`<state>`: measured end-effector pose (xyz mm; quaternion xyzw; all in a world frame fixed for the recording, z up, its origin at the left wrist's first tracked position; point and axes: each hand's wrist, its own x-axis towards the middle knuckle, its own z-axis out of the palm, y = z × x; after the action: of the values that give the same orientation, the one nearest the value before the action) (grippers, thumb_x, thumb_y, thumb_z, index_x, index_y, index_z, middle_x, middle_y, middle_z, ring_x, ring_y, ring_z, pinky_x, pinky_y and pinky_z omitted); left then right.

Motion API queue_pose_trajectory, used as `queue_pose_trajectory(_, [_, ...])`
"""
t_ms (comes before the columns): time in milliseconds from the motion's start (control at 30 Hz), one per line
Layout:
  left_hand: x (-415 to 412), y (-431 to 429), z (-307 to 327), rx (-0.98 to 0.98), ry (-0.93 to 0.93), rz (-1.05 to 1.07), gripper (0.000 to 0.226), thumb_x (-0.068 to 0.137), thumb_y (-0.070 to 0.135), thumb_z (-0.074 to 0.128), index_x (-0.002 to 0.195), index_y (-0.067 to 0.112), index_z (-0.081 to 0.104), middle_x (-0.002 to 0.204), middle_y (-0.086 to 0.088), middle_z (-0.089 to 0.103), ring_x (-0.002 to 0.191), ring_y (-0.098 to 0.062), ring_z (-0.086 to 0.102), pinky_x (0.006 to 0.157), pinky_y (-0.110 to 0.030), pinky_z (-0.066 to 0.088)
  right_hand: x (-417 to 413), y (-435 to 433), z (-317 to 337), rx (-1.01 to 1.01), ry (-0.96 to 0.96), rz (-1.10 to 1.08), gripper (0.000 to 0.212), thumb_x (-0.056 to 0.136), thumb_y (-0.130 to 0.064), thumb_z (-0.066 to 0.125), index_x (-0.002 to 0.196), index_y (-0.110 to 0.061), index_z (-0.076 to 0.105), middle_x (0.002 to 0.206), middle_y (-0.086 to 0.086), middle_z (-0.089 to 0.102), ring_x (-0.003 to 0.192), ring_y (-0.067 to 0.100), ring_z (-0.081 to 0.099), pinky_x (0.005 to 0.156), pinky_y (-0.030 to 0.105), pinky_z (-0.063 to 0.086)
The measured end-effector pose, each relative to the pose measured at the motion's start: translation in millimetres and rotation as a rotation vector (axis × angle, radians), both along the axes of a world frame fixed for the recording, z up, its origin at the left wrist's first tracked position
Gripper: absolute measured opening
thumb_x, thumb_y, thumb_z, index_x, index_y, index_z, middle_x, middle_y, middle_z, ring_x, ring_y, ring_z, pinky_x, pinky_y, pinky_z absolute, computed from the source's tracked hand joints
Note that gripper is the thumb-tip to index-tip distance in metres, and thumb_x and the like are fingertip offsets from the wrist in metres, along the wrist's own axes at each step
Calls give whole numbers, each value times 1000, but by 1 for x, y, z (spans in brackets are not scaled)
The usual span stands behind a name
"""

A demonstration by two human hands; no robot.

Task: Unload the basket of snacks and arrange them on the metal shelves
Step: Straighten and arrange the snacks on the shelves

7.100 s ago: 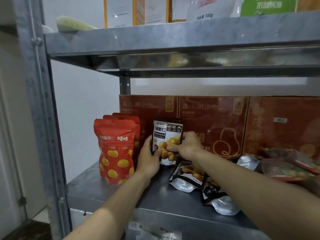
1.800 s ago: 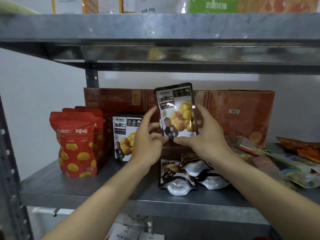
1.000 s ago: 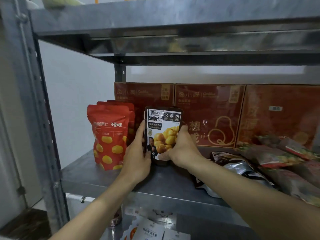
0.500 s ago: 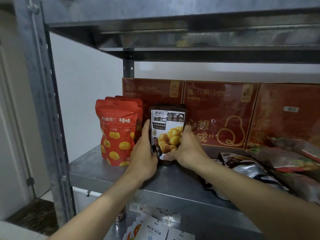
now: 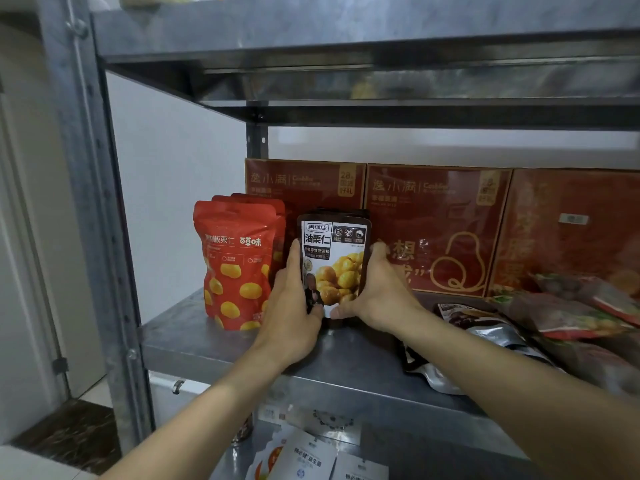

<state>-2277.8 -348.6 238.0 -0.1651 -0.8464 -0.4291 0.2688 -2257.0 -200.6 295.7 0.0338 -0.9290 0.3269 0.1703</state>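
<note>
Head view: both hands are on the dark chestnut pouch (image 5: 334,258). It stands upright on the metal shelf (image 5: 311,362), just right of the red pouches (image 5: 235,265) and in front of the red boxes (image 5: 436,230).

Grip: left hand (image 5: 292,306) wraps the pouch's left edge, thumb on the lower front. The right hand (image 5: 377,296) wraps the right edge, thumb at the bottom corner.

More dark tops show right behind it (looks like a row of the same pouch, can't count them).

My read of the step: seating this one at the front of that row. To do it well:
- press the base flat to the metal
- square the face forward
- lean it lightly on the one behind
- ease off one hand at a time and watch for tipping

The flat packets (image 5: 485,341) lying at right look like the next to stand up.
</note>
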Motion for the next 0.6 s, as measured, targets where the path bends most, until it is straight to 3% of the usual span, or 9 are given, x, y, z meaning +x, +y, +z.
queue_pose_trajectory(133, [13,1,4,2,67,-30,106,82,20,75,155,32,-1,156,6,28,141,-6,26,111,-23,26,19,15,11,337,159,-31,108,61,-54,88,141,-22,22,123,5,60,109,30,61,81,38,51])
queue_pose_trajectory(200, [23,1,7,-7,111,-53,100,84,31,74,155,36,4,160,12,19,145,-1,16,118,-29,23,29,25,17,507,220,-44,124,65,-74,74,153,-27,1,143,6,48,125,30,53,88,40,48])
queue_pose_trajectory(267, [34,1,10,-22,131,-30,95,85,43,70,153,43,5,161,18,7,147,1,6,119,-28,15,38,36,25,576,189,-48,131,63,-87,61,153,-32,-16,161,6,24,143,30,35,104,44,42])
queue_pose_trajectory(333, [43,2,14,-22,143,-1,92,84,51,67,152,47,5,161,22,2,147,2,3,116,-26,11,44,48,30,579,130,-63,131,61,-90,56,151,-37,-24,166,7,7,150,31,19,111,48,35])
queue_pose_trajectory(400, [51,6,19,-19,151,-26,90,84,52,66,152,47,7,160,23,5,146,4,5,115,-23,12,51,59,33,556,105,-80,129,63,-89,57,150,-40,-26,166,6,2,151,30,15,113,47,33])
queue_pose_trajectory(500, [61,18,26,-30,140,-84,86,84,54,65,151,47,11,158,22,16,144,4,13,115,-24,19,61,75,34,530,115,-99,124,66,-87,55,150,-41,-24,166,5,6,151,29,17,113,47,33])
queue_pose_trajectory(600, [68,39,33,-77,76,-153,84,83,56,63,150,50,13,148,21,36,138,-1,30,110,-28,31,66,98,33,533,108,-135,108,78,-80,52,154,-37,-12,158,4,33,137,29,42,105,45,45])
